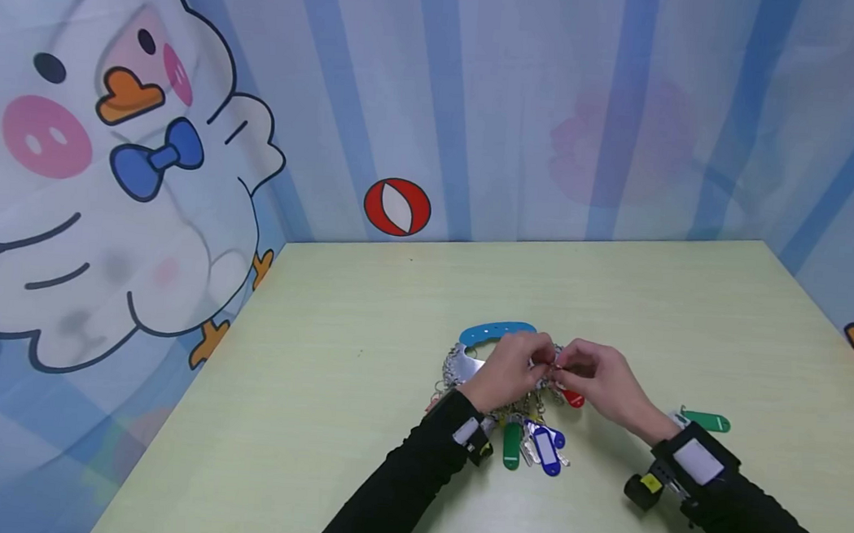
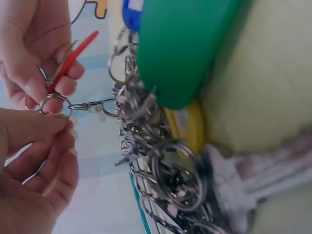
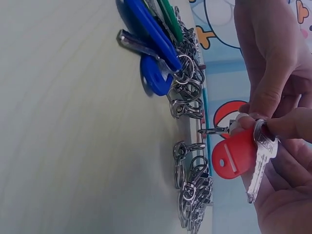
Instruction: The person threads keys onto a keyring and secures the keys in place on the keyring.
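My left hand (image 1: 510,375) pinches a small metal key ring (image 2: 68,111) between thumb and fingertips, with a snap clasp (image 2: 95,106) running from it to the bunch. Meeting it from the right, my right hand (image 1: 605,381) pinches a silver key (image 3: 262,158) near its head; a red key tag (image 3: 234,153) hangs beside the key. Below both hands lies a large bunch of metal rings and clasps (image 3: 190,190) on a metal plate (image 1: 463,368) with a blue handle (image 1: 496,331). A green tag (image 1: 511,445) and a blue tag (image 1: 546,451) hang from its near side.
A separate green key tag (image 1: 707,421) lies on the pale table (image 1: 344,424), beyond my right wrist. A yellow tag (image 2: 187,124) sits among the rings. Printed cloth walls (image 1: 508,141) stand along the back and the sides of the table.
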A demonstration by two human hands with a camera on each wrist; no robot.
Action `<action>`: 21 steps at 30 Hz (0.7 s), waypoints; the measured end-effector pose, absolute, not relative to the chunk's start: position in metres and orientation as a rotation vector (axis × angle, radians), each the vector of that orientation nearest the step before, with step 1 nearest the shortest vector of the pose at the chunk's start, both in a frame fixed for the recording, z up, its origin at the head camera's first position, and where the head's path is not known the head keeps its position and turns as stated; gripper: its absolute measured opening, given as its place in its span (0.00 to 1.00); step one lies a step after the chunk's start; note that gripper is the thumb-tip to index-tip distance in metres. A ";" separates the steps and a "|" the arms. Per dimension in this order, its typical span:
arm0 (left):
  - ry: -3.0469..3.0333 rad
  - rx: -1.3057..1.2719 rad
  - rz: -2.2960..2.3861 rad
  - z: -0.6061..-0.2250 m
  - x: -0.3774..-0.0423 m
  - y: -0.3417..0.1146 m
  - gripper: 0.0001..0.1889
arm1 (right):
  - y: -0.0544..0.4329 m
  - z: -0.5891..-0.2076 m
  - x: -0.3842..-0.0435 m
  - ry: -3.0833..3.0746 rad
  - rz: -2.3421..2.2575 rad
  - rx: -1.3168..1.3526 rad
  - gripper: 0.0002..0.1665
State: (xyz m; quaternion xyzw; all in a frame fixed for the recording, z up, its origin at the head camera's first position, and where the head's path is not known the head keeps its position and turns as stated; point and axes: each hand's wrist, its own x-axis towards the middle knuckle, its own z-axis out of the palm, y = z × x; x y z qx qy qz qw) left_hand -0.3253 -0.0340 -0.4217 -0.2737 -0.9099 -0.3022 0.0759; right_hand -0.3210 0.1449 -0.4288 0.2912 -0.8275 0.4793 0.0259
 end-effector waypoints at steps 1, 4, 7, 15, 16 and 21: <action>-2.722 -0.833 -0.888 -0.422 -0.325 -0.034 0.06 | 0.145 -0.429 -0.321 -2.565 1.483 0.897 0.05; -2.710 -0.843 -0.870 -0.422 -0.324 -0.035 0.06 | 0.146 -0.428 -0.321 -2.593 1.500 0.874 0.06; -2.706 -0.824 -0.893 -0.422 -0.324 -0.034 0.06 | 0.146 -0.429 -0.321 -2.601 1.494 0.874 0.06; -2.680 -0.704 -1.079 -0.424 -0.325 -0.031 0.06 | 0.147 -0.429 -0.320 -2.592 1.479 0.876 0.06; -2.678 -0.707 -1.072 -0.425 -0.325 -0.031 0.06 | 0.147 -0.429 -0.320 -2.595 1.481 0.868 0.06; -2.675 -0.789 -0.991 -0.427 -0.323 -0.032 0.06 | 0.146 -0.428 -0.320 -2.603 1.522 0.834 0.06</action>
